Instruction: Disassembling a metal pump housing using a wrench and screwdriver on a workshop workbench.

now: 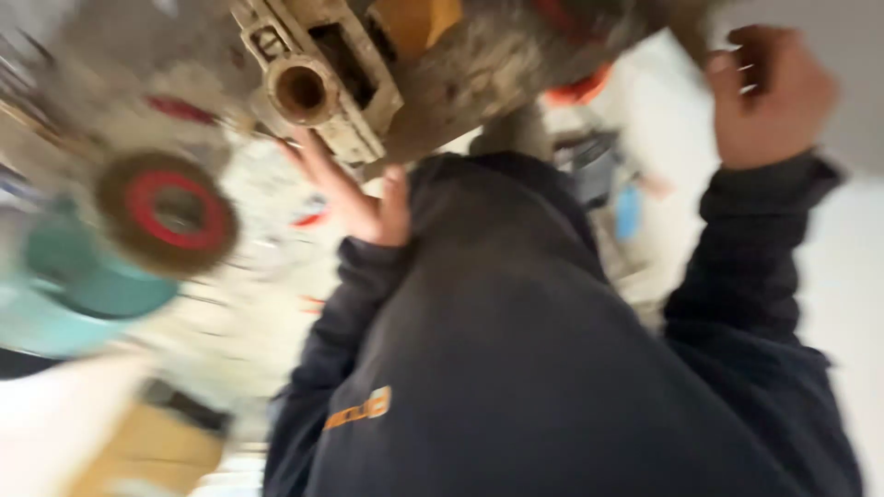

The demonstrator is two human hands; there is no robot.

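Left hand lies flat, fingers apart, under the dirty machine housing, held raised above the dark-sleeved body. Right hand is clenched on the housing's far end, grip together. Judgement: support evenly at both ends; wire wheel lies nearby, blurred.

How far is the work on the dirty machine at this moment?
Done: nothing can be confirmed; the picture is blurred. In hand: the dirty machine is held up, the left hand open and pressed under its housing near the round port, the right hand closed on its far end. Left: the wire wheel with a red centre lies apart on the left, touched by neither hand.
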